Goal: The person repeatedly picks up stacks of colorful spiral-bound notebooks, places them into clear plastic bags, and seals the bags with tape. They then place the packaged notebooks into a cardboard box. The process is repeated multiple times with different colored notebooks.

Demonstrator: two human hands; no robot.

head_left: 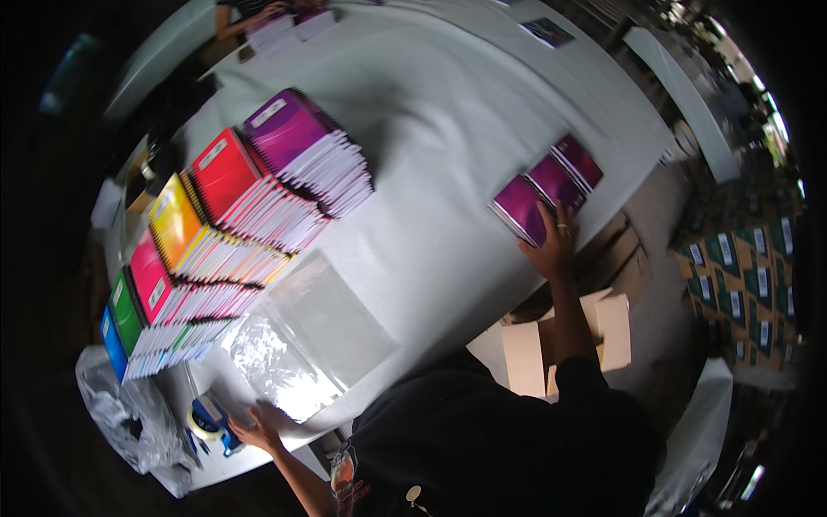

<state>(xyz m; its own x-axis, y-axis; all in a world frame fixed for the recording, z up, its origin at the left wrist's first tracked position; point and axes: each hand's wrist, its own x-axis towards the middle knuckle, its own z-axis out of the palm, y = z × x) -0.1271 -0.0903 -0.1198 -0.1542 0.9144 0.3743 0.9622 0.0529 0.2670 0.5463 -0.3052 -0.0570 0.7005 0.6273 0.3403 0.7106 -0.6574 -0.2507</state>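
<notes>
My right hand (pixel 553 246) reaches to the right part of the white table, fingers spread over a row of purple packs that look like notebooks (pixel 551 183). The fingertips rest on the nearest pack's top and edge. At the lower left, my left hand (pixel 256 431) is beside a blue tape dispenser (pixel 209 415) with a roll of tape, fingers stretched toward it; whether they touch it I cannot tell. To the right of the dispenser lie clear plastic bags (pixel 327 323), flat and shiny. Tall stacks of spiral notebooks stand at the left, among them purple (pixel 289 129), red (pixel 226 172) and yellow (pixel 177 226).
Pink, green and blue notebook stacks (pixel 148 271) continue toward the near left. A crumpled grey plastic bag (pixel 138 422) hangs at the table's left corner. An open cardboard box (pixel 523 358) stands below the right edge. Printed cartons (pixel 741 284) are piled farther right. Another person's arm (pixel 233 26) shows at the far side.
</notes>
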